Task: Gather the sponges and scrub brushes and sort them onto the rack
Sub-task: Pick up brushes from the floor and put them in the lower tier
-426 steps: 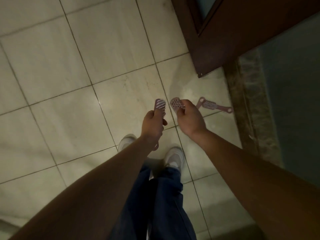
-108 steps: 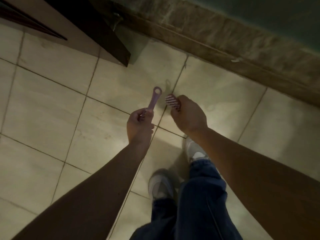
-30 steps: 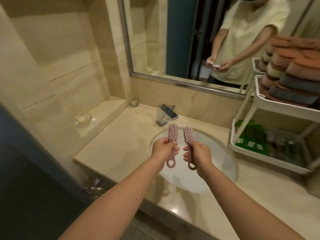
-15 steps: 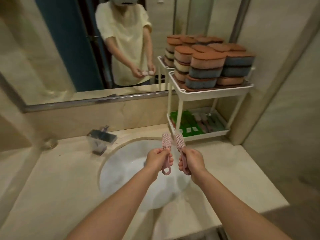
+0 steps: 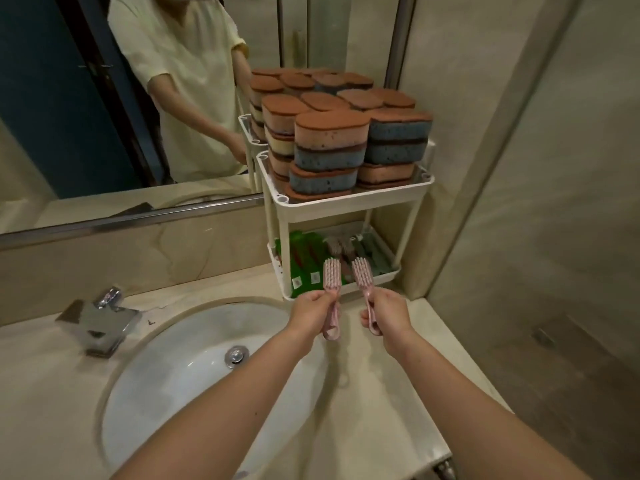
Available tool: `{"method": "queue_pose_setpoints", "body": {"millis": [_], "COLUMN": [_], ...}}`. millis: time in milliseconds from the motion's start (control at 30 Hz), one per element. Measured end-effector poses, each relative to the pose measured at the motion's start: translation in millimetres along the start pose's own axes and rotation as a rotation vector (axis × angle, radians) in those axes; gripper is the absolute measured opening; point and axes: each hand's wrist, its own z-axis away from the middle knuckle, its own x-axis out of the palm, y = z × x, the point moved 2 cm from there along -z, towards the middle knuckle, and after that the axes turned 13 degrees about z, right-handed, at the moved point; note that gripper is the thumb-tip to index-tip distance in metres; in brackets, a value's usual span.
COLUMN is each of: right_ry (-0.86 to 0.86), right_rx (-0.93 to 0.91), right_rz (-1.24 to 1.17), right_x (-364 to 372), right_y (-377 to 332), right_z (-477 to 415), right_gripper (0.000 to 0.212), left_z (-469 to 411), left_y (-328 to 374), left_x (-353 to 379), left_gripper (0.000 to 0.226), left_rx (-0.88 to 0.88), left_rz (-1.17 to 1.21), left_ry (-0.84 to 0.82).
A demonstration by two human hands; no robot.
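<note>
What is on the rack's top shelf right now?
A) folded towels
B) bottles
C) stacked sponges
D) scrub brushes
C: stacked sponges fill the top shelf of the rack; the left hand grips the left brush and the right hand grips the right brush, both in front of the lower shelf.

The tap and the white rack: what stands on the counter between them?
Nothing stands there: the head view shows only bare counter and the sink's far rim between the tap and the rack.
</note>
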Motion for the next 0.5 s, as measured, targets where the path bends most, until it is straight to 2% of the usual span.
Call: {"method": "queue_pose_setpoints", "body": {"millis": [100,167,300,400,500], "right_ry": [-0.043,-0.065,-0.035,0.001,-0.017], "right_rx": [-0.002,-0.006,-0.055,-0.124,-0.214], "right_rz": [-0.024,-0.006,0.152,0.238,0.369], "right_x": [-11,-16,-19,-16,-13], "right_y": [-8,-11,-20,-28,-37], "right_z": [-34,-59,-105,-134,-162], "right_gripper": [0.012,0.020,0.024,0.040,0.045], "left_z": [-22,-36,-64,-82,-99], "left_y": [4,7,11,10,10], "left_x": [20,32,51,59,65], "left_gripper": [0.014,0.012,0.011,0.010,0.010], "left_rx": [-0.007,-0.018,-0.033,-0.046,-0.057], "left_rz": [0.002,0.015,0.023,0.015,0.003], "left_ry": [0.010,0.014,0.041,0.091,0.120]}}
